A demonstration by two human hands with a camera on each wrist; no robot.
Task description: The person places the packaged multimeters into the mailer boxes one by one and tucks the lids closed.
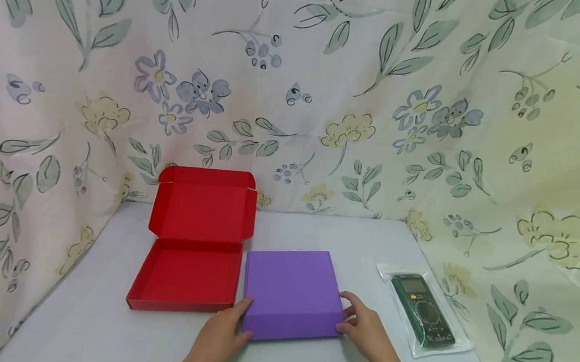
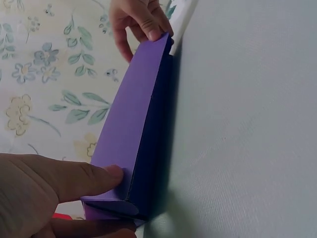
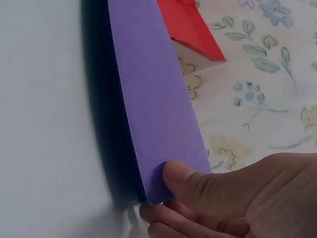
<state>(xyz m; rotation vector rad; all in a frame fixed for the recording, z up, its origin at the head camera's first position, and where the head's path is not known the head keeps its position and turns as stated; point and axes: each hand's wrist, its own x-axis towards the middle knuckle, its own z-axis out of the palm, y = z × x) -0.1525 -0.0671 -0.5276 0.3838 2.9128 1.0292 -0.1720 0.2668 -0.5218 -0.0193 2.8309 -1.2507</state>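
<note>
Left grip [image 1: 218, 331] and right grip [image 1: 363, 325] pinch the purple box [image 1: 294, 297] at its near corners, apparently handling its lid [image 1: 289, 278], and the next move likely calls for even force.

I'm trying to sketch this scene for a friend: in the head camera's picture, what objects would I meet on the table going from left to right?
Open red box → purple box → multimeter inside a clear bag.
</note>
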